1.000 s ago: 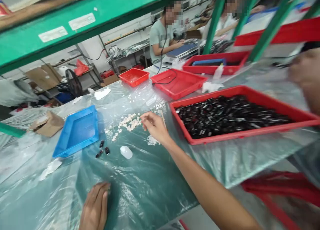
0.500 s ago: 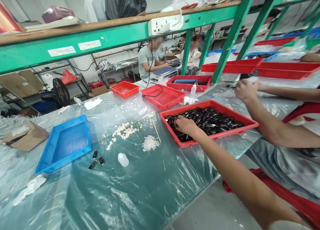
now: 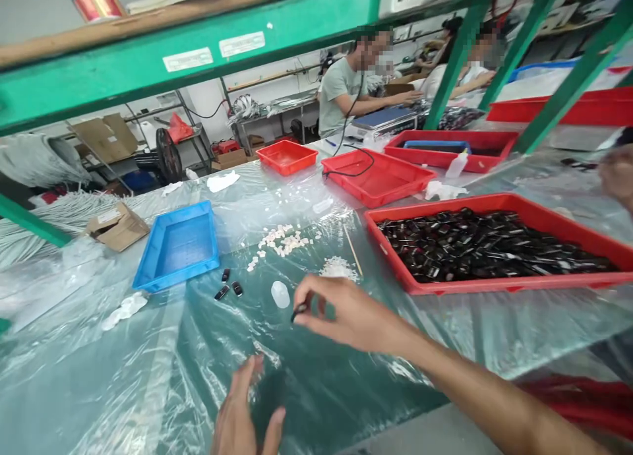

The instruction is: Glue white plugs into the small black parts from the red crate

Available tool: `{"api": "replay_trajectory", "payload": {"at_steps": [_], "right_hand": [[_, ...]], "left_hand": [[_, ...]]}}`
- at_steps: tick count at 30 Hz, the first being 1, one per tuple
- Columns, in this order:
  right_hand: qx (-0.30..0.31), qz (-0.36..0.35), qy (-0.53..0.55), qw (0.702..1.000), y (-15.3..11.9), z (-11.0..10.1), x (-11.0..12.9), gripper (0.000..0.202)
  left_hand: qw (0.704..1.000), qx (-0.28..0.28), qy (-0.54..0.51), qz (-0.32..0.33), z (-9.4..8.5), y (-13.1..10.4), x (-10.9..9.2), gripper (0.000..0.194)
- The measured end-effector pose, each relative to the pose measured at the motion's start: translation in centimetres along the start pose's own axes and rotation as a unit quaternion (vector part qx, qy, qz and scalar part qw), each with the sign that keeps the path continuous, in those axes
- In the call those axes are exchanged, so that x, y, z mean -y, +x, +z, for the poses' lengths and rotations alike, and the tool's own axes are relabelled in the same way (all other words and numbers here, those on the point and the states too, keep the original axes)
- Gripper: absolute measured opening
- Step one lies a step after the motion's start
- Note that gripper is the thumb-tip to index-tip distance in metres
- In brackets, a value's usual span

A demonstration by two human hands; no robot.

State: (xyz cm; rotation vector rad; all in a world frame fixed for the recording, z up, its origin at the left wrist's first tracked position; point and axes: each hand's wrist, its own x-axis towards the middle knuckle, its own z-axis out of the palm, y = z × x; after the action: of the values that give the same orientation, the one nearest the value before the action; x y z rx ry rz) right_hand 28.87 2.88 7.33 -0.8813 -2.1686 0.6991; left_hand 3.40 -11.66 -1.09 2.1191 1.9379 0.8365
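Head view: the right grip is clamped on a small black piece, pinched between thumb and forefinger above the plastic-covered desk. The left grip is positioned nearer the camera and left of the right grip, thumb and fingers apart; contact with the desk cannot be determined. A translucent white container lies just left of the right grip; three loose black pieces lie farther left. Immediately beyond the right grip is a heap of white granules, a thin stick beside it. Cream chips lie scattered beyond and to its left. A red tray of similar black pieces stands to its right; a blue tray stands beyond the left grip, leftward.
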Motion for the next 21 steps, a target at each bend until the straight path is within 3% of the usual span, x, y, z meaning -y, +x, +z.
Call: {"api": "replay_trajectory", "payload": {"at_steps": [3, 6, 10, 13, 17, 19, 21], "right_hand": [[0.060, -0.034, 0.111, 0.991, 1.8, 3.2, 2.2, 0.008], [0.036, -0.049, 0.194, 0.979, 3.3, 4.5, 1.6, 0.006], [-0.065, -0.058, 0.167, 0.982, 3.2, 4.2, -2.5, 0.014], [-0.133, 0.018, 0.077, 0.988, 2.1, 3.4, -7.1, 0.036], [0.000, 0.124, 0.033, 0.992, 1.0, 3.4, -11.6, 0.079], [0.051, 0.159, 0.004, 0.986, 0.7, 4.1, -12.3, 0.083], [0.065, 0.177, -0.011, 0.982, 0.6, 5.1, -12.2, 0.075]], "left_hand": [[0.995, -0.012, -0.040, 0.089, -0.4, 4.8, -1.2, 0.079], [0.975, -0.073, -0.042, 0.205, -0.9, 9.2, -0.7, 0.068], [0.968, -0.064, -0.069, 0.233, -0.1, 11.7, 1.2, 0.050], [0.975, -0.050, -0.110, 0.185, 1.4, 11.7, 2.6, 0.032], [0.977, 0.005, -0.169, 0.126, 2.9, 11.5, 3.7, 0.019], [0.976, 0.015, -0.172, 0.131, 3.1, 11.6, 3.9, 0.017], [0.973, 0.024, -0.171, 0.156, 3.2, 11.7, 3.9, 0.017]]}}
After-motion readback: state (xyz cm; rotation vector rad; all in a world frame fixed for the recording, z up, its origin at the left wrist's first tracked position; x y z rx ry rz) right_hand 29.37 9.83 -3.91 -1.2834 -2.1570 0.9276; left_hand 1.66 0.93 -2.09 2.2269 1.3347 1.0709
